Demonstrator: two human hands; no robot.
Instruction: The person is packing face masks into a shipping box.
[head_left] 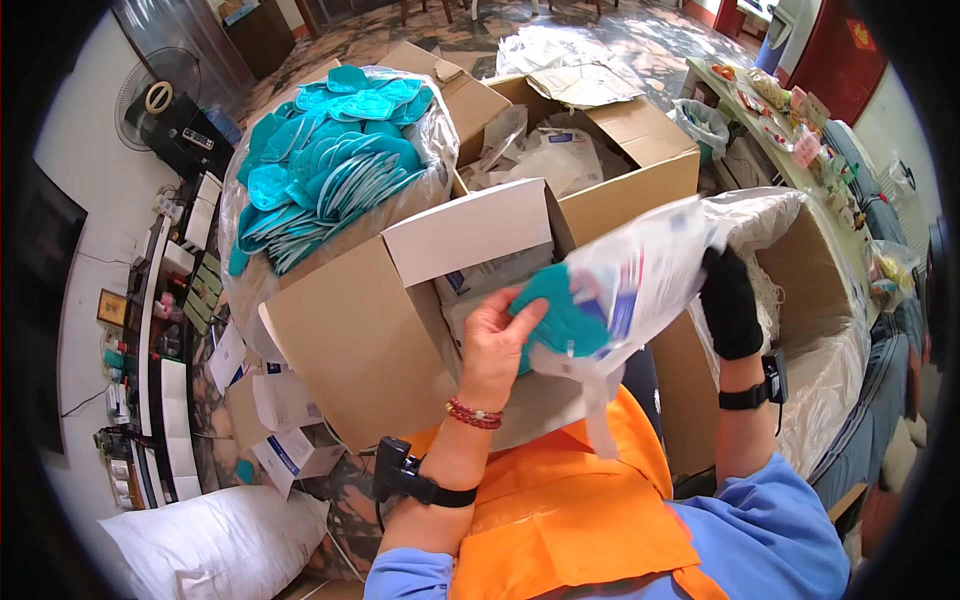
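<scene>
In front of my orange apron, my left hand (492,335) pinches a small stack of teal face masks (562,312) between thumb and fingers. Part of the stack lies at the mouth of a clear and white printed plastic bag (660,262). My right hand (730,305), in a black glove, is closed on the bag's far right end and slightly blurred. A loose strip of the bag hangs down over the apron. Just beneath my hands, an open cardboard carton (350,340) has its white inner flap raised and packed plastic bags (475,285) inside.
A plastic-lined container heaped with teal masks (340,150) stands at the far left. Behind the carton, another open box (640,215) holds plastic bags. On my right is a large plastic-lined box (815,285). A white sack (220,540) lies on the floor at lower left.
</scene>
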